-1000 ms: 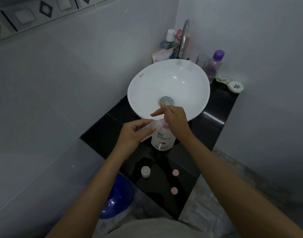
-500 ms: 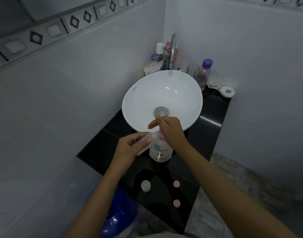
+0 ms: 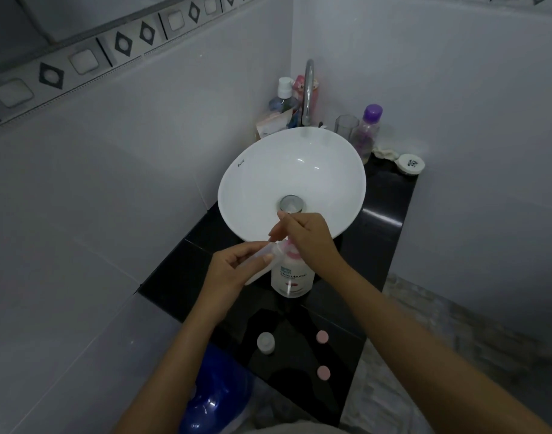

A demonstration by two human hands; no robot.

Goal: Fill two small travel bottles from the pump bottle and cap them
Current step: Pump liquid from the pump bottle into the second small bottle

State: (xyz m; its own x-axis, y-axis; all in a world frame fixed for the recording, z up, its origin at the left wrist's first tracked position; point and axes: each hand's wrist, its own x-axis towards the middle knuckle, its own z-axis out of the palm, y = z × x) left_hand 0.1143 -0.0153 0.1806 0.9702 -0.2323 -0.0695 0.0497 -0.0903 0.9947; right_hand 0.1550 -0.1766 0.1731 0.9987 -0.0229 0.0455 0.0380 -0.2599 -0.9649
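Head view: nothing much changes, the right hand [image 3: 312, 238] still presses the pump bottle [image 3: 293, 277]. The left hand [image 3: 234, 270] fingers stay gripping a travel bottle [image 3: 262, 261] at the spout, so the first fill seems underway.

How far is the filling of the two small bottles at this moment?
Nothing looks finished yet. In hand: the left hand tilts one travel bottle to the nozzle of the pump bottle, and the right hand rests on the pump. Left: the second travel bottle stands uncapped on the counter, and both pink caps lie loose.
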